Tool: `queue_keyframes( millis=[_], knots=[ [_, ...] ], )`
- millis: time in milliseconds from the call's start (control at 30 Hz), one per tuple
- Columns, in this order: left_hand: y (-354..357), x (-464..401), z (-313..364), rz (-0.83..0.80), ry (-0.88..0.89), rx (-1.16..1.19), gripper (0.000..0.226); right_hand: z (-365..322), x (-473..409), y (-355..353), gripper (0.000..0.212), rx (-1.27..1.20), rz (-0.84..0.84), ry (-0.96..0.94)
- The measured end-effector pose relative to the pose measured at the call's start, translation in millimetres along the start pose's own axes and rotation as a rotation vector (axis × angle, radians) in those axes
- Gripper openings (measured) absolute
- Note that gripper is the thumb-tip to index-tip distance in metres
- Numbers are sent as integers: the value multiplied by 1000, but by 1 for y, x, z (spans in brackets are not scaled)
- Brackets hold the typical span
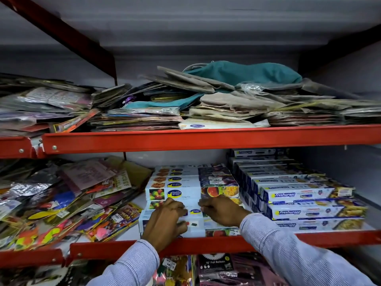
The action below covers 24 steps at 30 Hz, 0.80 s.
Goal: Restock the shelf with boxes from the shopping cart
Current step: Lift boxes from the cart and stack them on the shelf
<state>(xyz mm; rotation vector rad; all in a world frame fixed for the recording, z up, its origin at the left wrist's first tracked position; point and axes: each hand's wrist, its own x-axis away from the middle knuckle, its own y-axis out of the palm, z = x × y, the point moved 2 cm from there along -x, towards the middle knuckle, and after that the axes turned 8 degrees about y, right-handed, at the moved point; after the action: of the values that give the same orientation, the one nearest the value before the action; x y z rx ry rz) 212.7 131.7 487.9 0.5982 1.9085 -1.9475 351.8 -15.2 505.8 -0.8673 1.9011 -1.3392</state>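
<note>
A stack of long white cling-film boxes (191,193) with fruit pictures lies on the middle red shelf (206,245). My left hand (165,219) rests on the front box (193,226) of that stack, fingers curled over its top edge. My right hand (222,210) lies on the same box further right, fingers bent against the box behind. Both hands press on the front box. Whether either one grips it I cannot tell. The shopping cart is out of view.
Blue-and-white foil boxes (299,195) are stacked in steps right of the cling-film stack. Loose packets of balloons and party goods (61,203) pile up at the left. The upper shelf (206,137) holds flat packets and cloth. More packets hang below.
</note>
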Motion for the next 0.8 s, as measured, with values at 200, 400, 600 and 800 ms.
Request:
queue_keyframes(
  millis=[200, 400, 600, 800],
  knots=[
    [11, 6, -1, 22, -26, 115, 39, -1, 14, 16, 42, -1, 187, -37],
    [16, 7, 1, 7, -51, 125, 42, 5, 9, 18, 44, 8, 116, -28],
    [14, 7, 5, 12, -59, 150, 41, 5, 9, 17, 44, 9, 73, -24],
    [9, 10, 14, -84, -35, 30, 44, 2, 19, 16, 48, 28, 63, -9]
  ],
)
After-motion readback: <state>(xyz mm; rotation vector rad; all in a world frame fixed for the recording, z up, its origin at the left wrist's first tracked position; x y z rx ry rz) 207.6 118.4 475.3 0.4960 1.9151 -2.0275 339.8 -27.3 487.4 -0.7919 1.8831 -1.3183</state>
